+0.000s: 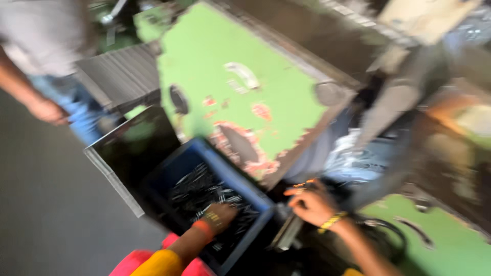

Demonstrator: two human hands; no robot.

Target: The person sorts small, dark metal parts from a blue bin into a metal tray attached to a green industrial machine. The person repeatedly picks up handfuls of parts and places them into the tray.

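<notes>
Nearest the camera, at about six o'clock, a yellow and pink sleeve (158, 261) leads up to the left hand (221, 214), which wears an orange band at the wrist and reaches down into a blue bin (266, 207). The fingers curl over a heap of small metal parts (197, 190); the blur hides whether they grip any, so I cannot tell if the hand is closed on something. The bin sits at the centre of the view, just below a worn green machine panel (230, 87) at twelve o'clock.

At four o'clock the right hand (310, 204), with a yellow band on its wrist, rests fingers spread and half open against dark machine parts beside the bin; it seems to hold nothing.

The metal parts look thin, stiff and shiny, likely light singly but heavy as a heap, probably slippery with oil and sharp at the edges. A pinch of a few pieces from the top of the heap would likely serve better than a deep scoop.

At nine o'clock stands another person, whose hand (47, 110) hangs by blue trousers. A dark tray (128, 148) lies left of the bin.
</notes>
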